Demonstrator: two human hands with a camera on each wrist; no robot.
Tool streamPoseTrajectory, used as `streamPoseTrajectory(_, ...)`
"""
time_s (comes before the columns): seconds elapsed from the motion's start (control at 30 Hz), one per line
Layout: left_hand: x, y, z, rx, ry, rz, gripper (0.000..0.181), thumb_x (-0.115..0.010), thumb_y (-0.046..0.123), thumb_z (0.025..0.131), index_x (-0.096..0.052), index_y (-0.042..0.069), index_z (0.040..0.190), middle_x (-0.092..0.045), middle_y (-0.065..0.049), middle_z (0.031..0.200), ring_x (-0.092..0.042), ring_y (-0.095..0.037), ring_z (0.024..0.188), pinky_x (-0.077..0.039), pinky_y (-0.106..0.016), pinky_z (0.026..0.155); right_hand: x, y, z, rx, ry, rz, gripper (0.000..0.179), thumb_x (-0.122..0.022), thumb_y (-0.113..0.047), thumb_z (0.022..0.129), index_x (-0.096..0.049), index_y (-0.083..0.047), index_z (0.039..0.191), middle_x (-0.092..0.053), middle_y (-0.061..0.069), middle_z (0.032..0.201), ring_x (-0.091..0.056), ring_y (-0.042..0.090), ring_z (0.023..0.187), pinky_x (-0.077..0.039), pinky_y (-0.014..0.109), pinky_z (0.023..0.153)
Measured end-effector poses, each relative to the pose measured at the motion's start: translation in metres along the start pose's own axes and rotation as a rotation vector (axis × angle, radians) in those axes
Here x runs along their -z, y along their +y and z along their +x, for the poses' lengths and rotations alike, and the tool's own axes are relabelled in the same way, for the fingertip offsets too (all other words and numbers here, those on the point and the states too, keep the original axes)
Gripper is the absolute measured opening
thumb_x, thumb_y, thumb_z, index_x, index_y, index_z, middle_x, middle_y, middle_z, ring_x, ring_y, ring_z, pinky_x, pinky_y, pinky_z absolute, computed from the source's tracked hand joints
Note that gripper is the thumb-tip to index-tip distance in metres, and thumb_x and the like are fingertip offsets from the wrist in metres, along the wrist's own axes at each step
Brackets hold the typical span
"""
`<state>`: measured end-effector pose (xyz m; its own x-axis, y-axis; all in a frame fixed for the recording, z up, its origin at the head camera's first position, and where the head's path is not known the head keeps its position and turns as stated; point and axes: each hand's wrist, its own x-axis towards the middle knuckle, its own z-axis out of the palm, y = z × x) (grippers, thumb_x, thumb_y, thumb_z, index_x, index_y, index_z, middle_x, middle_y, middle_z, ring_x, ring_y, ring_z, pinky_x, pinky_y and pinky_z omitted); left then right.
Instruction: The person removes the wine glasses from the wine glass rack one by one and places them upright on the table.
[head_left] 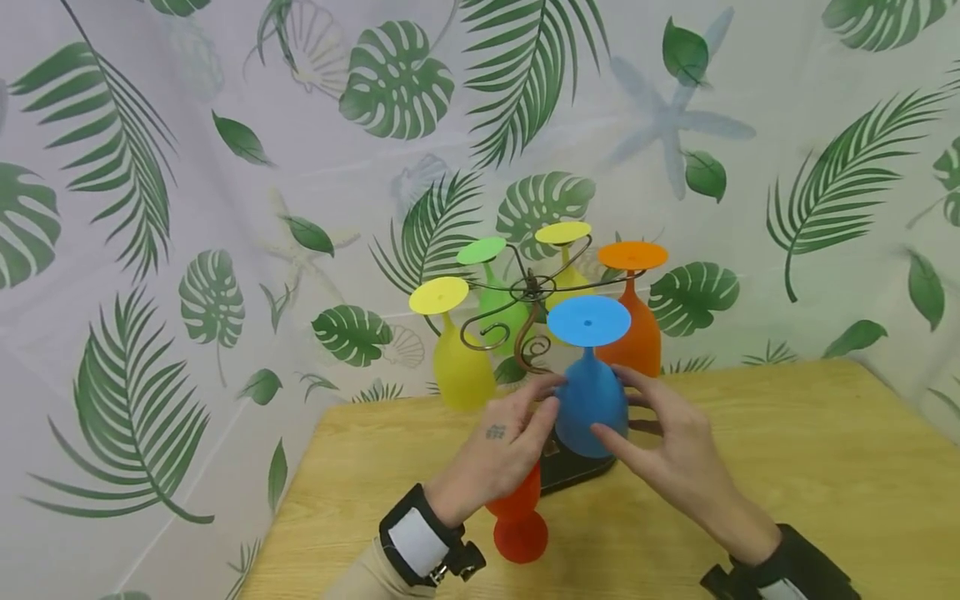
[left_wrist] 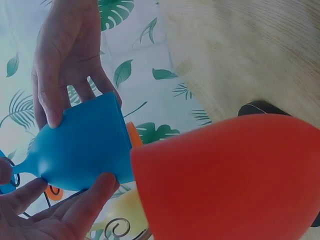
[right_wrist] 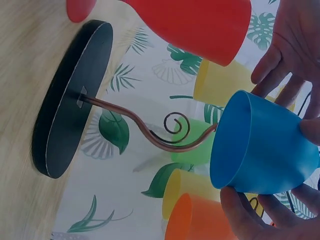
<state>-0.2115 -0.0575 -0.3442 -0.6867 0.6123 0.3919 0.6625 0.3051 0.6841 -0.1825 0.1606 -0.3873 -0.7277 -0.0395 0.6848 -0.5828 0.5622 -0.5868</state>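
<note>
Between both hands hangs an upside-down blue plastic goblet [head_left: 591, 408], its round foot uppermost at the front of a metal stemware rack [head_left: 532, 287]. My left hand [head_left: 506, 442] holds the goblet's left side, thumb towards me. On the opposite side, my right hand [head_left: 678, 446] grips the bowl between thumb and fingers. The wrist views show fingertips of both hands on the blue bowl [left_wrist: 82, 145], its rim [right_wrist: 231, 142] facing the table. Several other goblets hang upside down from the rack: yellow [head_left: 463, 367], green [head_left: 504, 304] and orange [head_left: 633, 333].
A red goblet [head_left: 521, 533] stands upright on the wooden table [head_left: 787, 467], partly hidden by my left hand. The rack's black oval base [right_wrist: 75, 100] rests behind it, with a curved metal stem [right_wrist: 145, 127]. A leaf-patterned cloth [head_left: 300, 167] hangs behind the table.
</note>
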Motion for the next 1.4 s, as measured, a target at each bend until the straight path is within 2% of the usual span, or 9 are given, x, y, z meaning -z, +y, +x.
streamPoseTrajectory(0.1, 0.0, -0.001, 0.001, 0.023, 0.004, 0.022, 0.038, -0.039, 0.031, 0.106, -0.045, 0.014, 0.139, -0.059, -0.01, 0.13, -0.064, -0.011, 0.079, -0.057, -0.024, 0.067, -0.002, 0.0, 0.002, -0.004, -0.003, -0.005, 0.065, -0.08, -0.02, 0.079, -0.051, -0.005, 0.136, -0.059, 0.016, 0.126, -0.064, 0.031, 0.098, -0.06, 0.045, 0.062)
streamPoseTrajectory(0.27, 0.0, -0.002, 0.005, 0.027, 0.012, 0.07, 0.043, -0.037, 0.037, 0.105, -0.044, 0.012, 0.14, -0.059, -0.009, 0.13, -0.064, -0.014, 0.097, -0.057, -0.028, 0.08, -0.004, 0.0, 0.006, -0.015, -0.004, -0.033, 0.064, -0.079, -0.024, 0.081, -0.052, -0.005, 0.136, -0.06, 0.016, 0.123, -0.065, 0.029, 0.096, -0.06, 0.044, 0.062)
streamPoseTrajectory(0.4, -0.001, -0.002, 0.009, 0.03, 0.003, 0.07, 0.045, -0.037, 0.039, 0.105, -0.044, 0.012, 0.141, -0.06, -0.008, 0.129, -0.062, -0.012, 0.096, -0.057, -0.029, 0.081, -0.003, 0.003, 0.007, -0.018, -0.013, -0.025, 0.064, -0.078, -0.023, 0.082, -0.051, -0.004, 0.136, -0.059, 0.017, 0.122, -0.065, 0.031, 0.096, -0.06, 0.043, 0.061)
streamPoseTrajectory(0.7, -0.012, 0.001, 0.02, 0.031, -0.044, 0.057, 0.049, -0.035, 0.041, 0.105, -0.038, 0.013, 0.145, -0.064, -0.002, 0.077, -0.061, -0.005, 0.067, -0.056, -0.024, 0.07, 0.004, 0.013, 0.007, -0.025, 0.001, -0.023, 0.062, -0.077, -0.017, 0.083, -0.05, -0.001, 0.136, -0.058, 0.021, 0.124, -0.062, 0.036, 0.098, -0.059, 0.046, 0.059)
streamPoseTrajectory(0.9, -0.015, 0.004, 0.025, 0.038, -0.054, 0.072, 0.053, -0.034, 0.043, 0.105, -0.035, 0.013, 0.148, -0.057, -0.001, 0.069, -0.058, -0.008, 0.064, -0.053, -0.022, 0.062, 0.007, 0.016, 0.008, -0.036, 0.024, -0.038, 0.063, -0.078, -0.018, 0.082, -0.05, 0.001, 0.135, -0.059, 0.023, 0.124, -0.064, 0.037, 0.094, -0.059, 0.044, 0.056)
streamPoseTrajectory(1.0, -0.016, 0.006, 0.028, 0.043, -0.063, 0.073, 0.054, -0.037, 0.042, 0.104, -0.033, 0.012, 0.149, -0.067, -0.005, 0.103, -0.064, -0.012, 0.09, -0.056, -0.027, 0.078, 0.009, 0.016, 0.009, -0.04, 0.033, -0.051, 0.064, -0.078, -0.019, 0.081, -0.05, 0.001, 0.135, -0.059, 0.023, 0.124, -0.065, 0.038, 0.094, -0.059, 0.044, 0.056)
streamPoseTrajectory(1.13, -0.016, 0.008, 0.03, 0.092, -0.091, 0.029, 0.057, -0.047, 0.037, 0.102, -0.028, 0.016, 0.151, -0.04, -0.007, 0.149, -0.051, -0.024, 0.122, -0.052, -0.039, 0.091, 0.009, 0.015, 0.01, -0.047, 0.039, -0.055, 0.064, -0.078, -0.02, 0.081, -0.049, 0.001, 0.135, -0.058, 0.023, 0.124, -0.064, 0.039, 0.093, -0.059, 0.045, 0.057)
streamPoseTrajectory(1.27, -0.017, 0.011, 0.031, 0.125, -0.105, 0.024, 0.06, -0.053, 0.031, 0.099, -0.026, 0.02, 0.152, -0.039, -0.007, 0.15, -0.049, -0.026, 0.124, -0.052, -0.04, 0.089, 0.011, 0.015, 0.009, -0.043, 0.057, -0.044, 0.064, -0.079, -0.016, 0.08, -0.05, 0.002, 0.134, -0.059, 0.024, 0.123, -0.065, 0.039, 0.091, -0.059, 0.047, 0.057)
streamPoseTrajectory(1.4, -0.019, 0.013, 0.031, 0.099, -0.101, 0.023, 0.068, -0.062, 0.02, 0.094, -0.027, 0.019, 0.152, -0.04, -0.006, 0.149, -0.052, -0.024, 0.121, -0.055, -0.034, 0.084, 0.013, 0.014, 0.005, -0.037, 0.079, -0.051, 0.064, -0.08, -0.015, 0.079, -0.051, 0.002, 0.133, -0.06, 0.023, 0.122, -0.065, 0.037, 0.09, -0.059, 0.047, 0.057)
